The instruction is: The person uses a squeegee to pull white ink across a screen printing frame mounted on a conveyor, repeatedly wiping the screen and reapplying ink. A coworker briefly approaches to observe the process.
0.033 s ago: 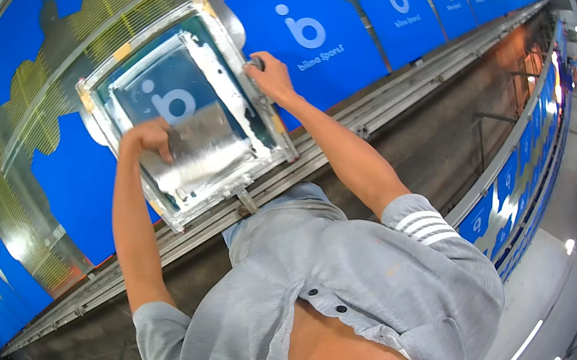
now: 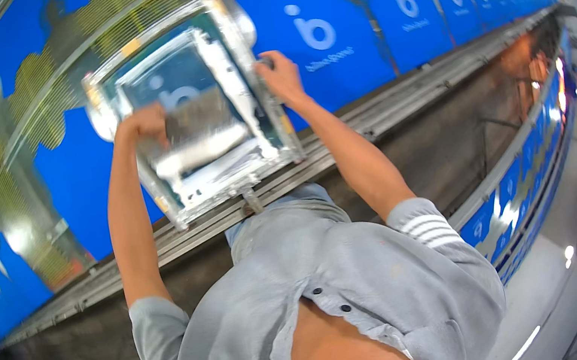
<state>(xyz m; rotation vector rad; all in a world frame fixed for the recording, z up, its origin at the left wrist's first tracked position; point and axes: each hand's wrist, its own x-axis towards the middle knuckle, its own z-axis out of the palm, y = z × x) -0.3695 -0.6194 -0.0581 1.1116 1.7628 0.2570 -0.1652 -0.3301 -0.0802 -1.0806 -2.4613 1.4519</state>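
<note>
A screen-printing frame (image 2: 232, 37) with paint-smeared metal rails lies tilted over the blue cut fabric on the long table. My left hand (image 2: 144, 126) is closed on the left end of a wide metal squeegee (image 2: 200, 116), which spans the mesh. White ink (image 2: 201, 151) lies along the squeegee's near side and smears the mesh's edges. Beyond the blade, part of a pale emblem shows on the mesh. At the frame's right side, my right hand (image 2: 282, 78) is wrapped round a small dark grip (image 2: 267, 63). Motion blurs the squeegee and my left fingers.
Right of the frame, a blue fabric piece (image 2: 345, 18) bears a pale print, with several similar ones beyond. Unprinted blue fabric (image 2: 72, 186) lies left. A metal rail (image 2: 397, 97) edges the table in front of me. Another table with blue pieces (image 2: 511, 188) stands at right.
The frame and the table appear slightly farther right in the view and more blurred. Both hands keep their holds, and the squeegee stays at about the same place on the mesh.
</note>
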